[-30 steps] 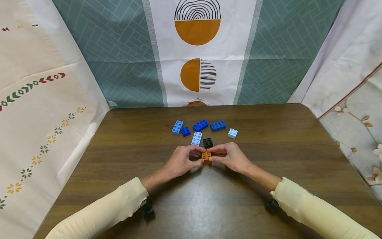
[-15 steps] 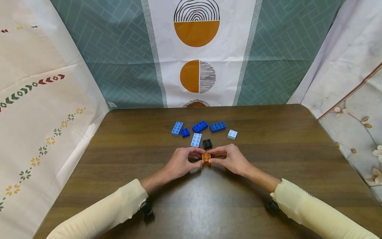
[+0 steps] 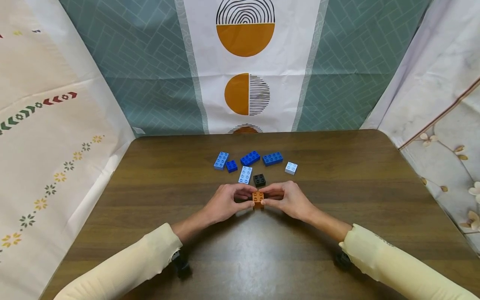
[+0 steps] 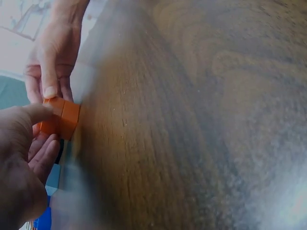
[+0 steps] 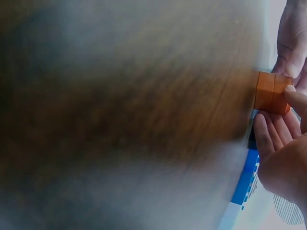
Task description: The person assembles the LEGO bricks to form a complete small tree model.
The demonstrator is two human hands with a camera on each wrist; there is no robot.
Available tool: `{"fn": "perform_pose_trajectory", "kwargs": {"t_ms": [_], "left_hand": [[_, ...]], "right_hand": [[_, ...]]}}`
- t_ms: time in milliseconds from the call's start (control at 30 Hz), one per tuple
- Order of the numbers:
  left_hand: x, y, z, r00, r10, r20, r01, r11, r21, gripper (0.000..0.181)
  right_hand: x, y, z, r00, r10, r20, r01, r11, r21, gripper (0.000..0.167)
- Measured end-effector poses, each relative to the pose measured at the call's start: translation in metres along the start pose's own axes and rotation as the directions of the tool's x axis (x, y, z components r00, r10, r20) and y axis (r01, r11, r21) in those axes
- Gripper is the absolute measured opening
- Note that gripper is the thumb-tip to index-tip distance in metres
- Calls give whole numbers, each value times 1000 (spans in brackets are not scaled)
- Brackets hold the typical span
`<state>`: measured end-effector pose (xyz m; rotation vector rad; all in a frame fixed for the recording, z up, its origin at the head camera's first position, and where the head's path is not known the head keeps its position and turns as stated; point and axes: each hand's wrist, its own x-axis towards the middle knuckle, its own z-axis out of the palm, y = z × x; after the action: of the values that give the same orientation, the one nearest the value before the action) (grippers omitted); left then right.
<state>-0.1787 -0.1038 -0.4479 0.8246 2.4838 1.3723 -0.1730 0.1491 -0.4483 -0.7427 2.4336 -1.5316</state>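
Observation:
Two orange square bricks (image 3: 258, 197) sit one on top of the other on the table, with studs facing up. A seam between the orange bricks (image 4: 64, 115) shows in the left wrist view. My left hand (image 3: 224, 203) pinches the stack from the left between thumb and fingers. From the right, my right hand (image 3: 293, 201) pinches the same stack, with its thumb at the front and fingers behind. Just behind the stack lies a black square brick (image 3: 259, 180). A pale blue long brick (image 3: 245, 175) is close beyond the left fingertips.
Farther back on the wooden table (image 3: 240, 258) lie a medium blue long brick (image 3: 221, 160), a small dark blue brick (image 3: 231, 166), a dark blue long brick (image 3: 250, 158), another blue long brick (image 3: 272, 158) and a small white-blue brick (image 3: 291, 168). Patterned cloths hang around the table.
Both hands keep their hold on the orange bricks in nearly the same place. The head view has shifted slightly; the other bricks lie as before.

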Motion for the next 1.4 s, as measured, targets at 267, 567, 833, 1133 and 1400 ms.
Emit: {"fn": "perform_pose_trajectory", "kwargs": {"t_ms": [267, 567, 833, 1133, 1400], "left_hand": [[0, -5, 2, 999, 8, -35, -8, 1000, 9, 32], [1, -9, 8, 998, 39, -48, -37, 999, 34, 32], [-1, -10, 9, 998, 40, -58, -38, 999, 34, 34], [0, -11, 11, 998, 54, -42, -50, 995, 91, 38], [0, -11, 11, 998, 35, -48, -30, 996, 88, 37]], "right_hand": [[3, 0, 1, 1000, 5, 7, -5, 1000, 13, 30], [2, -3, -4, 1000, 7, 28, -6, 1000, -24, 29], [2, -3, -2, 1000, 17, 25, -16, 1000, -8, 29], [0, 0, 1, 997, 73, 5, -73, 997, 30, 32], [3, 0, -3, 996, 84, 42, -85, 996, 40, 32]]}}
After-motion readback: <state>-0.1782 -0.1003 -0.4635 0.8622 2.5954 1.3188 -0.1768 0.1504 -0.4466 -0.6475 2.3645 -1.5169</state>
